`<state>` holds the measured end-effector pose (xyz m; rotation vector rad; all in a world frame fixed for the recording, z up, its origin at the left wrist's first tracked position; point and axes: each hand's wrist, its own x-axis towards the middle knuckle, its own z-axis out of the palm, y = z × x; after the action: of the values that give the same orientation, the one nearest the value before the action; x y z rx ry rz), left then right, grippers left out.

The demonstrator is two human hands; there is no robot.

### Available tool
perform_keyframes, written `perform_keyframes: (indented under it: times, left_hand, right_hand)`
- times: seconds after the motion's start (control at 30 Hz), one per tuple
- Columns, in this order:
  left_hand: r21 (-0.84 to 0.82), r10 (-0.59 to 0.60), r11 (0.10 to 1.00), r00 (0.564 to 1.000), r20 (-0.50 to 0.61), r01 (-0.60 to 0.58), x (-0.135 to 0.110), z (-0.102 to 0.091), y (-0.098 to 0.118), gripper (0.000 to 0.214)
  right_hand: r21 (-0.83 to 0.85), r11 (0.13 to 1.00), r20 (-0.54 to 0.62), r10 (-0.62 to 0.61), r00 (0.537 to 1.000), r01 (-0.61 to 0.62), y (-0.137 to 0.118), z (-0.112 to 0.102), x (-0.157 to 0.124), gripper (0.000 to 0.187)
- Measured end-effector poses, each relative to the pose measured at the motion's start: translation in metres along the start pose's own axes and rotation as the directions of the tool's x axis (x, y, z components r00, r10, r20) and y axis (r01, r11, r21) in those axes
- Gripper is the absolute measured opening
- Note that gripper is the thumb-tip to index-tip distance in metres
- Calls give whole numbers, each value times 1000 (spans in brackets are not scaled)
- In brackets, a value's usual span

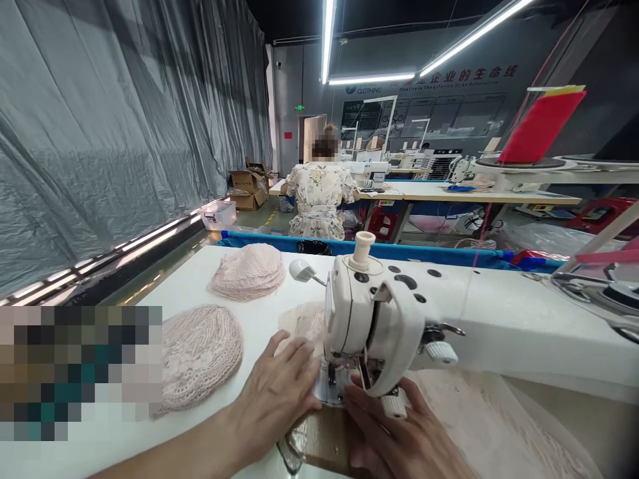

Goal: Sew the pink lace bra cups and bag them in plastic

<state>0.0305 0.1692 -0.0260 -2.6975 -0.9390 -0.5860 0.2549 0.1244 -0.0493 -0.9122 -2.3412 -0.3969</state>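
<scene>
My left hand (pixel 282 386) lies with its fingers stretched out beside the needle area of a white sewing machine (pixel 344 313). Its fingertips touch a pale pink lace piece (pixel 304 319), which is partly hidden by the machine head. On the other side of the presser foot (pixel 331 374), my right hand (pixel 394 432) is closed, its fingers curled close to the metal needle plate (pixel 327 398). The machine head covers part of those fingers, and what they hold is hidden. More pale pink lace fabric (pixel 479 412) spreads under the machine arm at the right.
Two stacks of pale pink lace pieces (pixel 249 271) (pixel 204 352) lie on the white table (pixel 272 293) at the left. A blurred patch covers the left edge. A red thread cone (pixel 542 126) stands at the upper right. Ahead, a person (pixel 322 199) sits at another machine table.
</scene>
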Motion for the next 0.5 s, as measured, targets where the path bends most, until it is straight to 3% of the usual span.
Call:
perform_keyframes:
  times: [0.13, 0.27, 0.4, 0.5]
  left_hand:
    - [38, -84, 996, 993, 87, 81, -15, -6, -1, 47]
    - [-136, -52, 988, 982, 180, 77, -38, -34, 20, 27]
    - [-249, -84, 964, 995, 61, 97, -50, -60, 25, 18]
    - [-217, -36, 975, 999, 37, 43, -64, -62, 26, 32]
  right_hand:
    - [32, 999, -70, 7, 997, -5, -7, -10, 11, 35]
    - [123, 991, -25, -49, 998, 52, -19, -28, 21, 41]
    - [288, 958, 52, -19, 998, 3, -38, -35, 22, 49]
    - [229, 972, 61, -69, 996, 53, -57, -30, 17, 59]
